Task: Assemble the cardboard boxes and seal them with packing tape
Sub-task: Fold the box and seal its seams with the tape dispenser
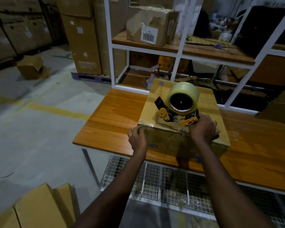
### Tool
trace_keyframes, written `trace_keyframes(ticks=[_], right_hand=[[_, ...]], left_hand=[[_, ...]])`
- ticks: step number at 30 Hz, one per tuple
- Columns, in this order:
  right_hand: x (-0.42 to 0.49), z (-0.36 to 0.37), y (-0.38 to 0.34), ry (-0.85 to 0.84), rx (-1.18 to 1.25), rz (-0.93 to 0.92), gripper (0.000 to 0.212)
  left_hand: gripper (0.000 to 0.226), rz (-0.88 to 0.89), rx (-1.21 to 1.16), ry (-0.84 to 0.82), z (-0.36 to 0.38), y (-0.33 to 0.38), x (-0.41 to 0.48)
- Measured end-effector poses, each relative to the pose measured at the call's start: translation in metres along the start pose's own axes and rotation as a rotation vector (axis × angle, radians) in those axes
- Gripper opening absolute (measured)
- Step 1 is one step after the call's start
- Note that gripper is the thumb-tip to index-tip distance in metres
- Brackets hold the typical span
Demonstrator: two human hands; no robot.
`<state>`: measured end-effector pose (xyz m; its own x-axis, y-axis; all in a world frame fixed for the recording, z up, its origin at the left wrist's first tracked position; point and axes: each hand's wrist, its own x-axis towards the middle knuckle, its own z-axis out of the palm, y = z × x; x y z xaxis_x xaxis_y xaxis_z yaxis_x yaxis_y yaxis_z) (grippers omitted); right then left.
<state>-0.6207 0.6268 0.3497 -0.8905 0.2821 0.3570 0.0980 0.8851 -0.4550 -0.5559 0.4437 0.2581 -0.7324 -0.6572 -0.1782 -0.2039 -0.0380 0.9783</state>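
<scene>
A closed cardboard box (pixel 206 102) sits on the wooden table (pixel 112 116). A yellow and black tape dispenser (pixel 179 111) with a roll of clear tape (pixel 182 96) stands on the box's top, near its front edge. My right hand (pixel 203 129) grips the dispenser's handle at the front right of the box. My left hand (pixel 137 137) rests on the box's front left corner, fingers curled over the top edge. A strip of clear tape lies across the front edge between my hands.
A white shelf frame (pixel 178 51) with a taped box (pixel 150 25) stands behind the table. Flat cardboard boxes (pixel 39 209) lie at the lower left. Stacked cartons (pixel 82 38) stand on a pallet at the back. A wire rack (pixel 163 181) runs under the table.
</scene>
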Motion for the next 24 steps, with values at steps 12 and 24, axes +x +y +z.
trace_keyframes(ticks=[12, 24], right_hand=[[-0.001, -0.004, 0.003, -0.003, 0.004, -0.004, 0.009], [0.002, -0.014, 0.012, 0.05, 0.009, 0.036, 0.009]], left_hand=[[0.026, -0.063, 0.0, 0.087, -0.006, 0.019, 0.024], [0.05, 0.742, 0.754, -0.018, -0.046, 0.016, 0.052]])
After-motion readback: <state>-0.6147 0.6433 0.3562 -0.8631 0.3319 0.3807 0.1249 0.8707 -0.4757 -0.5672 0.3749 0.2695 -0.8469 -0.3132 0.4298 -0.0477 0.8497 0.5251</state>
